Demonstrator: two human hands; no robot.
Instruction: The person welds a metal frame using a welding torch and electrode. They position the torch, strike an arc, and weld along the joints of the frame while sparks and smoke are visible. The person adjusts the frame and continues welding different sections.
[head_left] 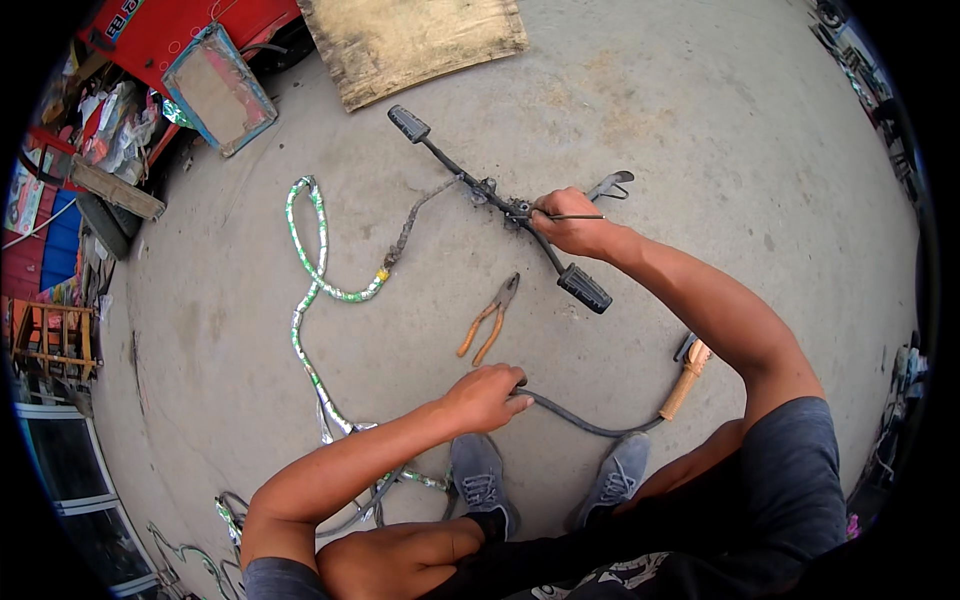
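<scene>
On the concrete, a black motorcycle footrest bar (448, 164) lies aslant, with a rubber peg at each end and brackets at its middle. Bent over that middle, my right hand (573, 222) is closed on a thin metal rod (580, 217). My left hand (484, 398), nearer to me, grips a thick black cable (575, 427). This cable runs right to a welding electrode holder (685, 385) with a tan handle, beside my right shoe. Pliers (490, 320) with orange handles lie between my hands, jaws pointing away.
A cable wrapped in green and silver tape (297, 330) loops along the left, joined by a dark frayed length (408, 225) to the bar. A wooden board (415, 45) lies at the far side. A framed panel (218, 90) leans by a red vehicle (180, 35). My shoes (480, 475) stand close in front.
</scene>
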